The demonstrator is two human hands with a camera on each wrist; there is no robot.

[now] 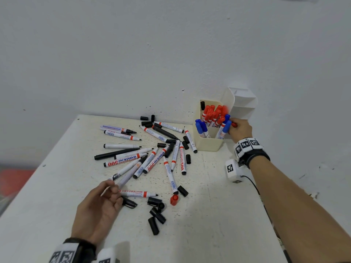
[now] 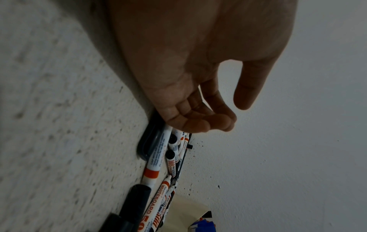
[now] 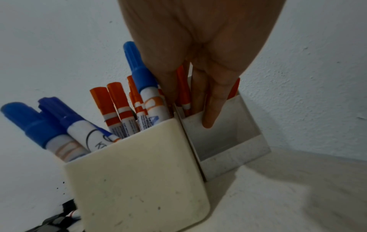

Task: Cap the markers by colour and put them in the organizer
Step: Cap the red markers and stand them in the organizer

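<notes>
My right hand (image 1: 232, 128) is at the right side of the cream organizer (image 1: 208, 144) by the wall. It pinches a red-capped marker (image 3: 183, 87) between thumb and fingers (image 3: 210, 109), just above the organizer's rim (image 3: 139, 125). Several red-capped and blue-capped markers (image 1: 227, 126) stand inside. My left hand (image 1: 114, 187) hovers at the near end of a pile of uncapped black markers (image 1: 152, 154). Its fingers (image 2: 198, 125) are loosely curled, the thumb apart, with nothing between them. A pale marker (image 1: 129, 175) lies right at the fingertips.
Several loose black caps (image 1: 157, 215) and one red cap (image 1: 174, 199) lie near the table's front. More black caps (image 1: 147, 120) sit by the wall. A white stepped compartment (image 1: 245, 107) adjoins the organizer on the right. The table edge (image 1: 47, 158) runs along the left.
</notes>
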